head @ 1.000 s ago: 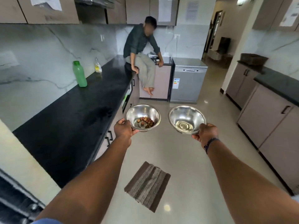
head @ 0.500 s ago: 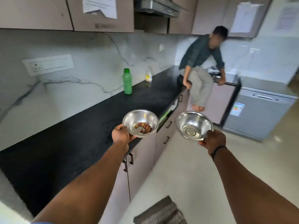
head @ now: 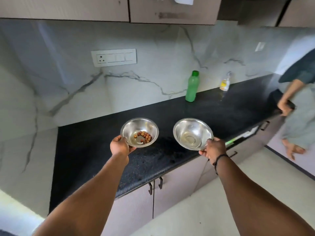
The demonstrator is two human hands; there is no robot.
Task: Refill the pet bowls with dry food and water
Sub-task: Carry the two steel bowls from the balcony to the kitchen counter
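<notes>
I hold two steel bowls over the black countertop [head: 95, 150]. My left hand [head: 120, 146] grips the near rim of the food bowl [head: 134, 127], which has a small cluster of brown kibble [head: 144, 135] at its bottom. My right hand [head: 214, 149] grips the near rim of the water bowl [head: 190, 128], which holds a thin pool of clear liquid. Both bowls are level and side by side, a short gap between them. A green plastic bottle [head: 192, 86] stands upright at the back of the counter, against the marble wall.
A small clear bottle with a yellow label [head: 225, 83] stands further right on the counter. A person [head: 296, 106] sits on the counter's right end, legs hanging down. Cabinet doors [head: 170, 184] with dark handles lie below the counter; a switch plate [head: 113, 57] is on the wall.
The view has swung left from the kitchen aisle to face the counter squarely. Both bowls, still in my hands, have come from over the floor to above the countertop.
</notes>
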